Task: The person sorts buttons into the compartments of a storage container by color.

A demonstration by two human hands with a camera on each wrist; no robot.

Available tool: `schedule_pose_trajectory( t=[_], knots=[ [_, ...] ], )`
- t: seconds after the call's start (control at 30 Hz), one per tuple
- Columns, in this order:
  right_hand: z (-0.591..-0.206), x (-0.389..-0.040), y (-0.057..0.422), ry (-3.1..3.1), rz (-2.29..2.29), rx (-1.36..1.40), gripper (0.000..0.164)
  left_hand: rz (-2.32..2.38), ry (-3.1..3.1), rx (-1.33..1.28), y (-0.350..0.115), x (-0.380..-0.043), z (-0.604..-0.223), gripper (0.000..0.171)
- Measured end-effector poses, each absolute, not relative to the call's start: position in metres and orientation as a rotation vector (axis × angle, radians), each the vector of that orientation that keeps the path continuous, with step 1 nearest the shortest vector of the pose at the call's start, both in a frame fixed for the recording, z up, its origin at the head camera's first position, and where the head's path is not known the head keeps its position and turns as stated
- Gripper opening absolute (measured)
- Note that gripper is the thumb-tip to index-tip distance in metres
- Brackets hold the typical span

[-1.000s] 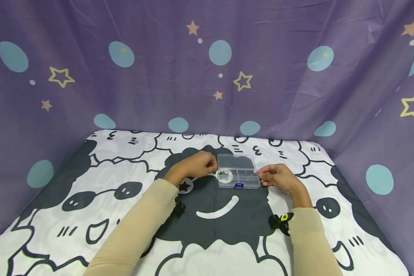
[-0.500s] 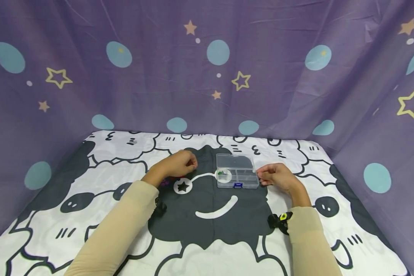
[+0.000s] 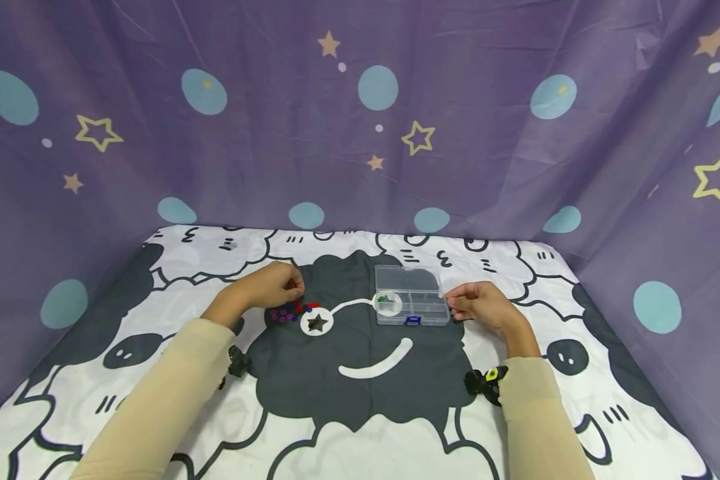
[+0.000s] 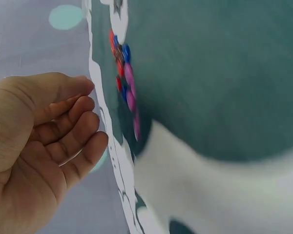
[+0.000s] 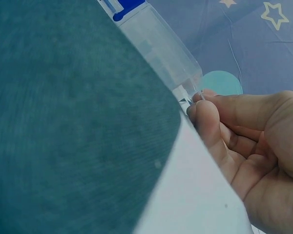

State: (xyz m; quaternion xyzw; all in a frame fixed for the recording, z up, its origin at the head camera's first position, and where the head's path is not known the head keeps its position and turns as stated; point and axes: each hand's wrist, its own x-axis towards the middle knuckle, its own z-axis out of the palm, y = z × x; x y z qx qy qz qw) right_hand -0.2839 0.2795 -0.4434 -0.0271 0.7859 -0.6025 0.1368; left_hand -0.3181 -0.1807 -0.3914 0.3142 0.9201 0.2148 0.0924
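A clear divided plastic box [image 3: 429, 310] with a blue latch [image 3: 413, 321] stands on the cloth, its lid [image 3: 408, 279] raised at the back. Small green pieces [image 3: 383, 300] lie in its left part. My right hand [image 3: 489, 310] pinches the box's right edge; the right wrist view has thumb and finger at the corner of the box [image 5: 161, 46]. My left hand [image 3: 270, 287] is over the cloth left of the box, fingers loosely bent and nothing between them. Just below it lies a cluster of small purple, blue and red beads [image 3: 284, 315], which the left wrist view also has [image 4: 129, 75].
A cloth [image 3: 360, 357] printed with dark and white sheep covers the table. Purple curtains [image 3: 312, 160] with stars and blue spots enclose the back and sides. Each wrist wears a black camera mount [image 3: 486, 385].
My left hand has moved leftward from the box's left side to above the bead cluster, which has come into view. The right hand stays at the box's right edge.
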Motion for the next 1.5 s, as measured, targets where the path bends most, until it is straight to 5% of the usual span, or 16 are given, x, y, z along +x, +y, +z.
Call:
schedule_pose_trajectory(
  t=[0.5,1.5],
  knots=[
    [-0.444,-0.285,0.281,2.281,-1.74,-0.11,0.027,0.475,2.737,0.928,-0.226,-0.306,-0.396,0.012],
    [-0.444,-0.283,0.281,2.266,-1.771,-0.125,0.026,0.536,2.669,0.926,-0.235,-0.3,-0.394,0.013]
  ],
)
